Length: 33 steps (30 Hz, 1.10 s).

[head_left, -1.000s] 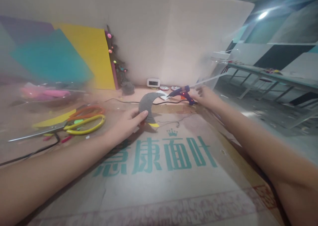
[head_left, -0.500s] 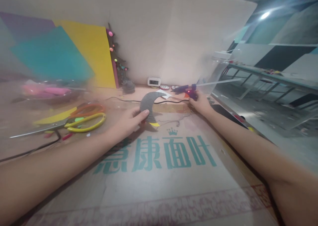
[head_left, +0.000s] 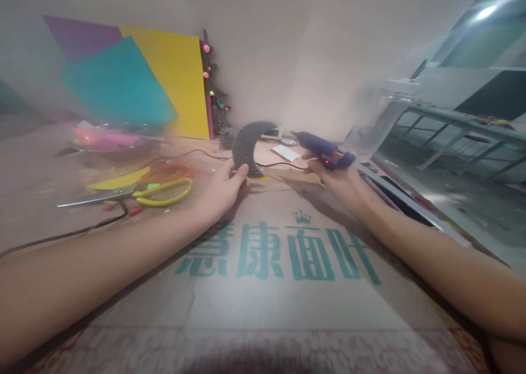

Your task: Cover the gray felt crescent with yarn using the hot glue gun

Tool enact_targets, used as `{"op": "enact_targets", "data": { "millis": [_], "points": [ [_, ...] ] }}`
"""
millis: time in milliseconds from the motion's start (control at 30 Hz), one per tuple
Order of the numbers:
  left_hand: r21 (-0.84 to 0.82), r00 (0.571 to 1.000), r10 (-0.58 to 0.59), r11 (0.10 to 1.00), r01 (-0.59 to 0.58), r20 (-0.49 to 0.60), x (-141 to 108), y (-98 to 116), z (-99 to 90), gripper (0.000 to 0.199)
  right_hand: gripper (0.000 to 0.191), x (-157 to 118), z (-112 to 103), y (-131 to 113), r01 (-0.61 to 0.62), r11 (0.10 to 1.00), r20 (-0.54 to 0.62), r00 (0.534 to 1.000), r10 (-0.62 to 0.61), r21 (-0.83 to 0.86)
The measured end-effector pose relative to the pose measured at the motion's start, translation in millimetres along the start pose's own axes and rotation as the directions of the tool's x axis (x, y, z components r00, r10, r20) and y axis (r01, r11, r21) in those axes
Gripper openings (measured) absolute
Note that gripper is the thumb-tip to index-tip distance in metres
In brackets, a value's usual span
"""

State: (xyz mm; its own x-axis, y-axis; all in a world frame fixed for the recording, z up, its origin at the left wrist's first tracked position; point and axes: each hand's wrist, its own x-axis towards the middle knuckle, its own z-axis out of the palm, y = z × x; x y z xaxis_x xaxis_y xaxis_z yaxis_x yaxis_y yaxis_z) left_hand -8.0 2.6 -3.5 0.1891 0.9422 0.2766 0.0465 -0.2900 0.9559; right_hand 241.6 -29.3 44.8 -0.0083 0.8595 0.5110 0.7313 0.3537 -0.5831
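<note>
My left hand pinches the lower end of a dark grey crescent moon cutout, thumb in front, and holds it upright above the table. A blue glue gun with a small red light is gripped in my right hand. Its nozzle points left, toward the crescent, with a gap between them. A black cord runs across the table behind my hands. A sliver of yellow shows beneath the crescent's lower tip; I cannot make out what it is.
Yellow-handled scissors lie on the left beside a yellow scrap. Behind them is a clear bag with pink pieces. Yellow, teal and purple sheets lean on the wall. A white card lies at the back.
My right hand has raised the glue gun from the back of the table and brought it nearer. The long clear stick behind it no longer shows. The crescent stands a little higher; the view has shifted.
</note>
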Motion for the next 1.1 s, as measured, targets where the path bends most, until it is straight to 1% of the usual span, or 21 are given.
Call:
{"op": "enact_targets", "data": {
  "millis": [33,100,133,200,267,333,400,467,567,600,667,733,800,900,967,1100],
  "points": [
    [0.003,1.000,-0.001,1.000,0.001,-0.009,0.8,-1.4,-0.3,0.023,0.016,-5.7,4.2,-7.8,0.003,0.999,0.026,1.000,-0.001,-0.049],
    [0.010,1.000,0.014,1.000,-0.013,-0.015,1.6,-2.7,-0.4,0.022,0.007,-14.0,11.5,-15.1,0.013,0.997,0.036,0.999,-0.010,-0.078],
    [0.008,1.000,0.021,1.000,-0.021,-0.014,1.8,-2.8,-0.2,0.021,0.006,-16.3,14.1,-15.4,0.018,0.997,0.032,0.999,-0.015,-0.075],
    [-0.015,1.000,0.022,1.000,-0.022,-0.019,2.3,-2.6,0.6,0.020,0.009,-18.0,16.8,-13.2,0.017,0.999,0.053,0.998,-0.014,-0.050],
    [-0.054,0.999,0.004,0.999,-0.005,-0.036,2.9,-2.7,1.7,0.019,0.016,-17.9,16.1,-12.0,-0.038,0.998,0.113,0.993,0.043,-0.047],
    [-0.090,0.999,-0.016,0.996,0.012,-0.047,3.8,-4.1,2.3,0.019,0.022,-18.4,13.7,-13.8,-0.132,0.988,0.163,0.976,0.144,-0.080],
    [-0.107,0.998,-0.024,0.994,0.018,-0.052,4.6,-6.3,1.8,0.018,0.026,-20.6,12.4,-16.3,-0.185,0.979,0.196,0.960,0.199,-0.087],
    [-0.107,0.998,-0.017,0.994,0.011,-0.054,5.3,-8.2,0.8,0.018,0.026,-24.1,13.9,-15.8,-0.166,0.985,0.235,0.957,0.173,-0.051],
    [-0.106,0.997,-0.002,0.994,-0.006,-0.072,5.8,-7.9,-0.1,0.018,0.024,-28.9,20.2,-7.8,-0.085,0.996,0.257,0.963,0.081,0.003],
    [-0.118,0.997,-0.005,0.993,-0.004,-0.077,6.0,-7.0,0.1,0.018,0.023,-29.8,22.3,-4.6,-0.046,0.999,0.241,0.969,0.045,0.002],
    [-0.147,0.996,-0.019,0.989,0.007,-0.085,6.2,-5.1,1.2,0.017,0.022,-30.3,24.7,-0.2,0.028,1.000,0.166,0.986,-0.026,-0.013],
    [-0.162,0.995,-0.029,0.987,0.014,-0.092,6.5,-3.8,2.5,0.016,0.022,-29.4,24.0,-0.1,0.074,0.997,0.103,0.992,-0.070,-0.033],
    [-0.160,0.995,-0.028,0.987,0.012,-0.095,6.5,-3.6,3.3,0.017,0.023,-27.7,20.9,-3.1,0.075,0.996,0.091,0.993,-0.071,-0.040],
    [-0.164,0.996,-0.018,0.986,0.004,-0.085,5.8,-4.5,2.9,0.017,0.023,-25.5,15.8,-7.6,0.079,0.994,0.134,0.989,-0.069,-0.072],
    [-0.167,0.997,-0.006,0.986,-0.008,-0.081,5.2,-4.4,2.5,0.016,0.026,-24.9,14.0,-8.9,0.084,0.992,0.159,0.985,-0.068,-0.095],
    [-0.167,0.997,-0.002,0.986,-0.012,-0.081,4.5,-2.0,2.7,0.017,0.032,-25.5,14.1,-11.3,0.048,0.992,0.150,0.988,-0.030,-0.118]
  ]
}}
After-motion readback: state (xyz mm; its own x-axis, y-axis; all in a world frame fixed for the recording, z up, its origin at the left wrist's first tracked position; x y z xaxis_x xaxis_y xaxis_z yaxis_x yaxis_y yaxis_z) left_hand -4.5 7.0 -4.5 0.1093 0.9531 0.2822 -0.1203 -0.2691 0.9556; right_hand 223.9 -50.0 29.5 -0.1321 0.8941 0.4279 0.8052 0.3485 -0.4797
